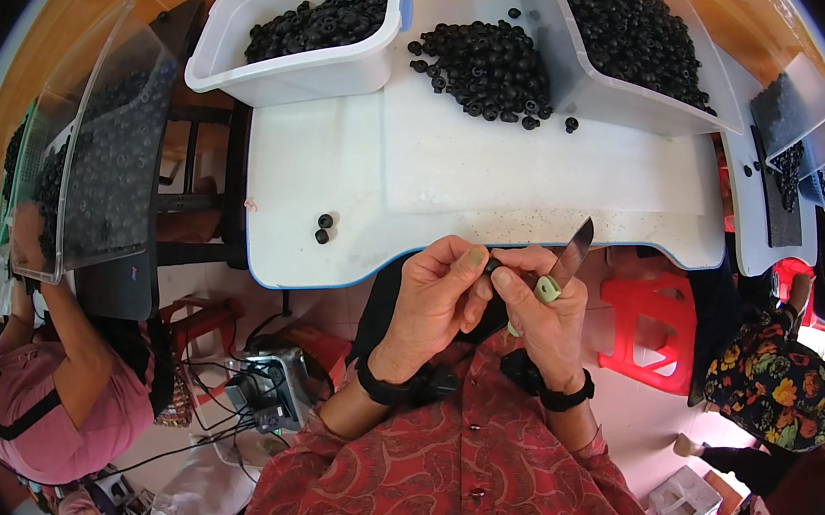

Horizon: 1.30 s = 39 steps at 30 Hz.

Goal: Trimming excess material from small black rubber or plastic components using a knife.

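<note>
Close together at the table's front edge, both my hands are closed. Pinched between the fingertips of my left hand is a small black round part, which looks like a rubber or plastic ring and is mostly hidden by the fingers. My right hand also touches the part with its thumb and fingertips. In its grip is a knife with a pale green handle, the blade pointing up and away to the right. Beyond the hands, a heap of similar black parts lies on the white table.
A white tub of black parts stands far left, a larger translucent bin of them far right. Two loose parts lie near the left front edge. A red stool stands right; a person in pink sits left.
</note>
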### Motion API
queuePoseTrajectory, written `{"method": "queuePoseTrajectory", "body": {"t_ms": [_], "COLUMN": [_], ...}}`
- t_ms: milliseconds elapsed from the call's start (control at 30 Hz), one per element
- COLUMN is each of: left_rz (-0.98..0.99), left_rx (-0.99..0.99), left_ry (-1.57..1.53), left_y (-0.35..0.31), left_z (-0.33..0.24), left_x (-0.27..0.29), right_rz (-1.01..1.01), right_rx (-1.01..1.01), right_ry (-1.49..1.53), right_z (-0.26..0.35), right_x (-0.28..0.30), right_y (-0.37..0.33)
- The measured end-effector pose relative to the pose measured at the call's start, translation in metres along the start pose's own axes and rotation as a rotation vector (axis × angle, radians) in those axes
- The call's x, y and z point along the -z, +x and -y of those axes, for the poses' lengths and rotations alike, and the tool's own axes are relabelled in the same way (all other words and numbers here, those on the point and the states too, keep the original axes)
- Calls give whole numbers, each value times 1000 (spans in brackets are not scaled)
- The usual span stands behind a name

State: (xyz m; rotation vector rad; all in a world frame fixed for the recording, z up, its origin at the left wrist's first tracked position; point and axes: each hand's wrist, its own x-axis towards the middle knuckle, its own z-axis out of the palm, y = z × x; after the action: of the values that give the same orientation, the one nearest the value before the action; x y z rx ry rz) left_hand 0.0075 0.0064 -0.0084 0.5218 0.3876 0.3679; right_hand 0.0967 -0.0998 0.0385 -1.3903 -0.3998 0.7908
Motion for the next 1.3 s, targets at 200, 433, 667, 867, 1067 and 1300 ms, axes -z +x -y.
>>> {"method": "queuePoseTrajectory", "body": {"t_ms": [200, 433, 667, 867, 1067, 1300], "left_rz": [-72, -36, 61, 78, 29, -11], "left_rx": [-66, -113, -52, 5, 45, -10], "left_ry": [133, 117, 42, -24, -115, -38], "left_y": [0, -1, -1, -1, -1, -1], "left_z": [4, 6, 6, 2, -2, 2], "left_x": [-5, -4, 5, 2, -4, 0], "right_rz": [20, -49, -64, -21, -48, -49], "right_rx": [-23, 1, -41, -80, -143, -107], "right_ry": [81, 146, 74, 51, 65, 76], "right_z": [5, -3, -7, -6, -9, -8], "right_x": [-3, -2, 5, 7, 9, 5], "right_y": [0, 1, 0, 1, 1, 0]}}
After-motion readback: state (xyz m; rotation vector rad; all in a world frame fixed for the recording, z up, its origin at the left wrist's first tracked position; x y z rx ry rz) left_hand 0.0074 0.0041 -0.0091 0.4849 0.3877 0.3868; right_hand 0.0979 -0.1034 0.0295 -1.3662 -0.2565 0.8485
